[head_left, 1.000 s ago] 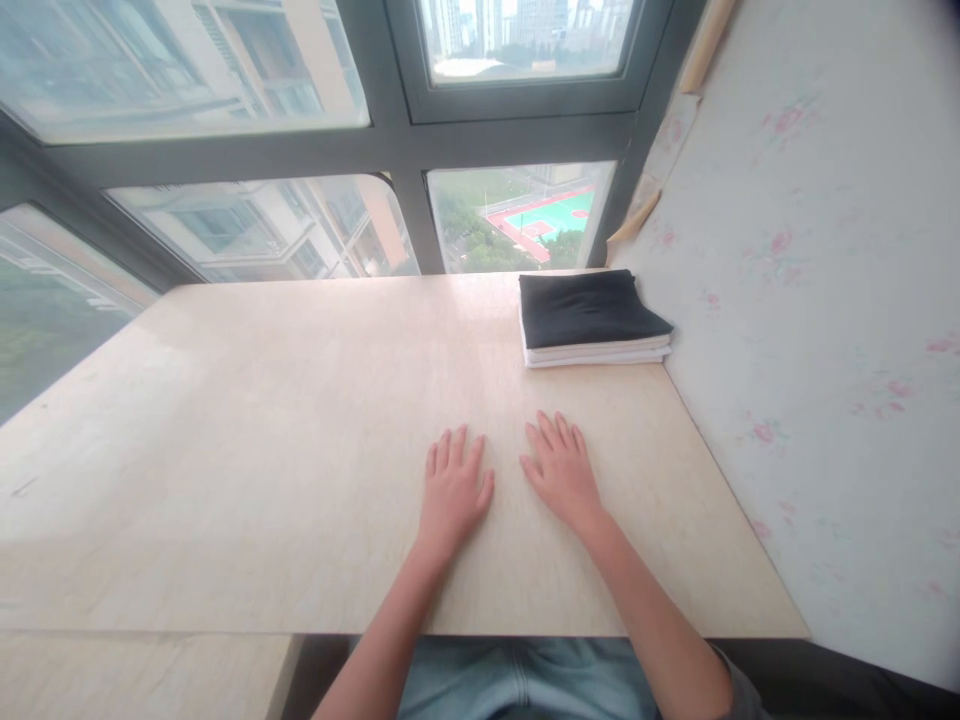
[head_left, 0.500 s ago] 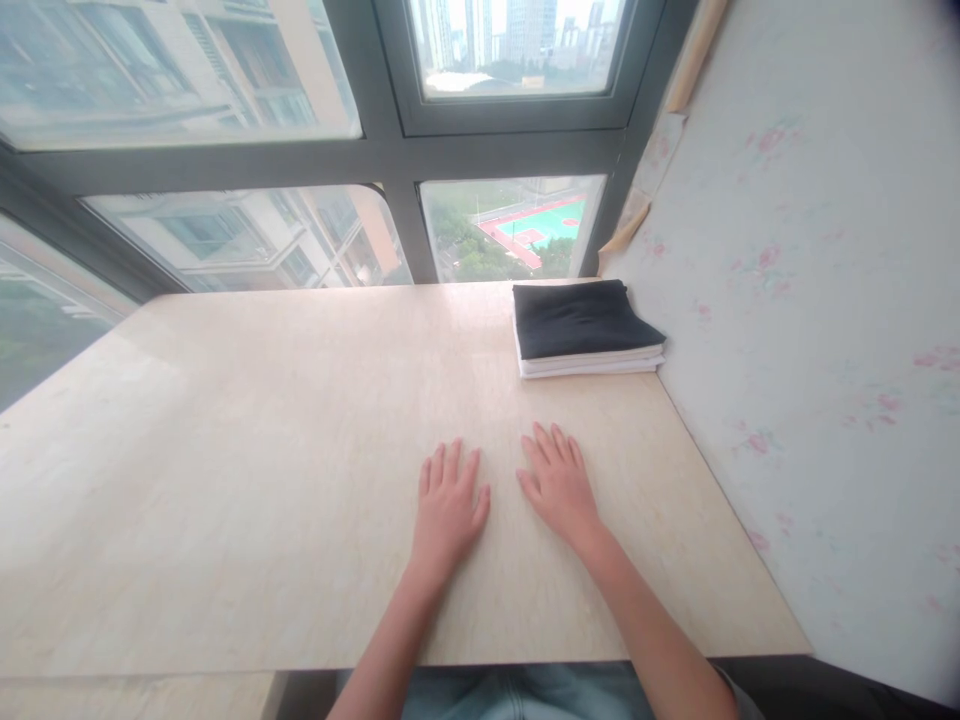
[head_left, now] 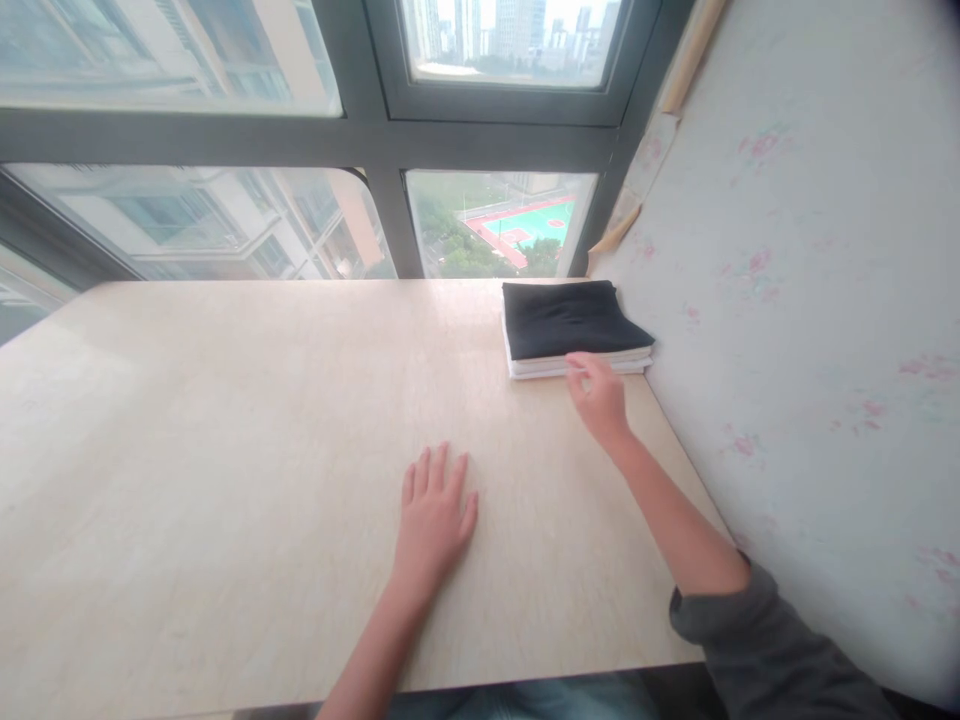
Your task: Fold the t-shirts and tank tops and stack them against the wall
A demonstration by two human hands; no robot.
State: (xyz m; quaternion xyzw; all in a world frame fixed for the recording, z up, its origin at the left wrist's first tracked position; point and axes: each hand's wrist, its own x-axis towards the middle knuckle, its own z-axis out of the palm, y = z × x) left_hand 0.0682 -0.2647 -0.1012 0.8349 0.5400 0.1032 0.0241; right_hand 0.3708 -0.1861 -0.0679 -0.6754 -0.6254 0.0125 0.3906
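My left hand (head_left: 433, 515) lies flat on the pale tabletop, palm down with its fingers spread, and holds nothing. A folded black cloth (head_left: 566, 318) covers a stack of white books or paper (head_left: 536, 368) at the back right of the table. At the front edge of this stack is my right hand (head_left: 600, 398), its fingers bent and the thumb a little apart from them. The fingertips overlap the cloth's front edge in view; whether they touch it I cannot tell. Nothing shows between the fingers.
The wooden table (head_left: 247, 430) reaches back to grey-framed windows (head_left: 247, 140). A wall with flowered paper (head_left: 795, 350) closes off the right side, close to the stack. Its paper peels (head_left: 619, 232) near the window corner.
My right hand has left the tabletop and moved forward and right to the front of the stack, its fingers now bent. The left hand stays flat. The view has shifted slightly.
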